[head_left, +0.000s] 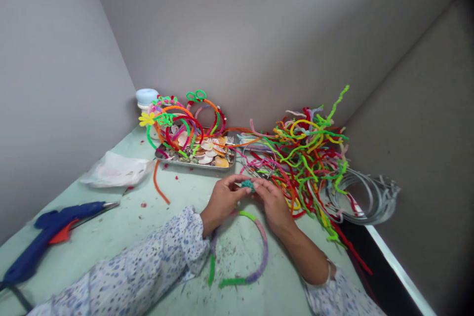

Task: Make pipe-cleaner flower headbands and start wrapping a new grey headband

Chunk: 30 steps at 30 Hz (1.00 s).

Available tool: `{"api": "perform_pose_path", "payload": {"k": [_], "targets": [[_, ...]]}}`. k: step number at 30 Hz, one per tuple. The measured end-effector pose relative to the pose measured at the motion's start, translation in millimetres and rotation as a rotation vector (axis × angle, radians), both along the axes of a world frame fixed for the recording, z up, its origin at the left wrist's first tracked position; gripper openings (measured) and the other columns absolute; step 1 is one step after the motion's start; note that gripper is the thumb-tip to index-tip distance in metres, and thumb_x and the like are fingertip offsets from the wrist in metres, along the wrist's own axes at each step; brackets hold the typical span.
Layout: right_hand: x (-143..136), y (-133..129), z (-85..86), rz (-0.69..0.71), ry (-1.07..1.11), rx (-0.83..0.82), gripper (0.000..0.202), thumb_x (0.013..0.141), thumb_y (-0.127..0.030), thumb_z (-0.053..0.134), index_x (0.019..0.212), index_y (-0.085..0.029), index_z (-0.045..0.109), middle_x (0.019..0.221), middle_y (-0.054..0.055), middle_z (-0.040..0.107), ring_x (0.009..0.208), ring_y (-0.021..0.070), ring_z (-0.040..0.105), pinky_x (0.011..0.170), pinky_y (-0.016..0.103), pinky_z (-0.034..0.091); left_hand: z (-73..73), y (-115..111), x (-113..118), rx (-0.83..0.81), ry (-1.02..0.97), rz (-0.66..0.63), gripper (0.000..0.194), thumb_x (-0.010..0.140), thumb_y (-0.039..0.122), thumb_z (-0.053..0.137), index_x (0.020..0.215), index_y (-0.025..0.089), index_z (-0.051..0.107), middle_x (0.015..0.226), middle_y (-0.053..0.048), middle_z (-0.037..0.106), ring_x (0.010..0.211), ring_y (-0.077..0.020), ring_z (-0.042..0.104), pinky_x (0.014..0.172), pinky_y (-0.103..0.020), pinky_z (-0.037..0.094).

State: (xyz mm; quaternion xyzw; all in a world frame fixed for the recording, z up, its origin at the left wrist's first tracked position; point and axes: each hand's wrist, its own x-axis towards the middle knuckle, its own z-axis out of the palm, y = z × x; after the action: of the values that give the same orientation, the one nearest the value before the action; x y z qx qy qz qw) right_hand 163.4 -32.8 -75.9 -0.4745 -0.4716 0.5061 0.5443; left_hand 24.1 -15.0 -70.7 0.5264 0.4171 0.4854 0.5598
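Between my left hand [224, 201] and my right hand [273, 203] is a small teal fuzzy piece [247, 185], pinched by the fingertips of both. Its exact shape is partly hidden by the fingers. Just below the hands, a headband [265, 247] wrapped in green, pink and purple fuzzy stems lies on the pale green table [148, 222], its open ends toward me. My left forearm passes beside its left end.
A metal tray [192, 164] of shells holds colourful headbands behind my hands. Tangled fuzzy stems [303, 158] and grey hoops [370, 197] lie right. At left are a blue glue gun [48, 237], a plastic bag [116, 170] and a blue-lidded container [147, 96].
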Motion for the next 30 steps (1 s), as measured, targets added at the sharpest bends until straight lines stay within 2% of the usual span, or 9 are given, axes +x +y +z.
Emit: {"api": "perform_pose_path", "payload": {"k": [4, 8, 14, 23, 30], "targets": [[-1, 1, -3.5, 0.035, 0.074, -0.013, 0.02, 0.078, -0.037, 0.06, 0.084, -0.019, 0.067, 0.08, 0.002, 0.064, 0.073, 0.0158, 0.055, 0.069, 0.028, 0.043, -3.6, 0, 0, 0.009, -0.025, -0.031, 0.031, 0.065, 0.023, 0.072, 0.094, 0.014, 0.068, 0.078, -0.004, 0.069, 0.063, -0.0115, 0.057, 0.061, -0.023, 0.045], [1, 1, 0.3, 0.04, 0.0, 0.005, 0.019, 0.078, -0.037, 0.059, 0.08, -0.019, 0.065, 0.086, 0.003, 0.064, 0.078, 0.0176, 0.056, 0.072, 0.03, 0.043, -2.6, 0, -1, -0.001, -0.035, -0.023, 0.029, 0.065, 0.024, 0.073, 0.091, 0.013, 0.069, 0.077, -0.004, 0.07, 0.064, -0.0122, 0.058, 0.061, -0.024, 0.045], [7, 2, 3.9, -0.011, -0.313, 0.234, 0.015, 0.082, -0.03, 0.054, 0.074, -0.019, 0.061, 0.099, 0.005, 0.06, 0.097, 0.0211, 0.054, 0.088, 0.034, 0.039, -0.5, 1, -2, -0.03, -0.001, -0.02, 0.025, 0.063, 0.027, 0.073, 0.084, 0.013, 0.07, 0.072, -0.003, 0.068, 0.061, -0.0111, 0.055, 0.058, -0.022, 0.041], [13, 0, 5.6, 0.028, -0.557, 0.458, 0.011, 0.087, -0.022, 0.047, 0.08, -0.021, 0.055, 0.105, 0.007, 0.055, 0.101, 0.0201, 0.052, 0.088, 0.035, 0.039, 0.7, 2, -4, -0.065, 0.041, -0.084, 0.026, 0.064, 0.028, 0.072, 0.084, 0.012, 0.069, 0.061, 0.001, 0.06, 0.051, -0.0071, 0.044, 0.049, -0.021, 0.03], [18, -4, 11.3, 0.085, -0.684, 0.596, 0.011, 0.089, -0.017, 0.042, 0.086, -0.021, 0.052, 0.106, 0.008, 0.052, 0.102, 0.0201, 0.05, 0.088, 0.035, 0.04, 8.7, 2, -5, -0.152, -0.029, -0.16, 0.024, 0.058, 0.023, 0.075, 0.078, 0.011, 0.069, 0.065, -0.002, 0.062, 0.055, -0.0086, 0.049, 0.054, -0.022, 0.034]]}}
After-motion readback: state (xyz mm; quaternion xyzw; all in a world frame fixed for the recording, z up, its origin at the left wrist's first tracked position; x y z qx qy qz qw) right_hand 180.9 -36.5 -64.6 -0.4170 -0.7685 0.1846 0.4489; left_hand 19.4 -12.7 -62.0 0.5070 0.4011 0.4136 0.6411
